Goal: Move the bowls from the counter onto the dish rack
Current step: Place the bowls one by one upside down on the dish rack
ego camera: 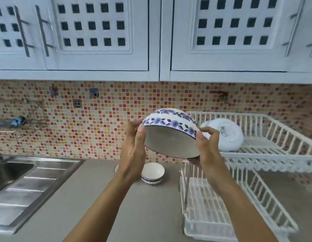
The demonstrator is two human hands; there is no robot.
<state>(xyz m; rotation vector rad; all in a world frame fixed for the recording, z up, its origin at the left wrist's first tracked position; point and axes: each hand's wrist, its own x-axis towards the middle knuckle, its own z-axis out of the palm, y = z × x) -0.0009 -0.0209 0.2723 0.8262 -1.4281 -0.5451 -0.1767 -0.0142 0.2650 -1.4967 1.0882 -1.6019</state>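
A white bowl with blue flower bands [171,137] is held in the air above the counter, tipped so its opening faces me. My left hand [134,142] grips its left rim and my right hand [206,145] grips its right rim. Below it a small bowl with a blue-patterned base [152,172] stands upright on the counter, and the edge of another bowl [116,168] shows behind my left wrist. The white two-tier dish rack [267,154] stands to the right, with a white bowl [225,135] lying upside down on its upper tier.
A steel sink with a ribbed drainboard [29,186] lies at the left. White wall cabinets [151,49] hang overhead. The rack's lower tier [209,212] holds nothing. The grey counter [134,215] runs between sink and rack.
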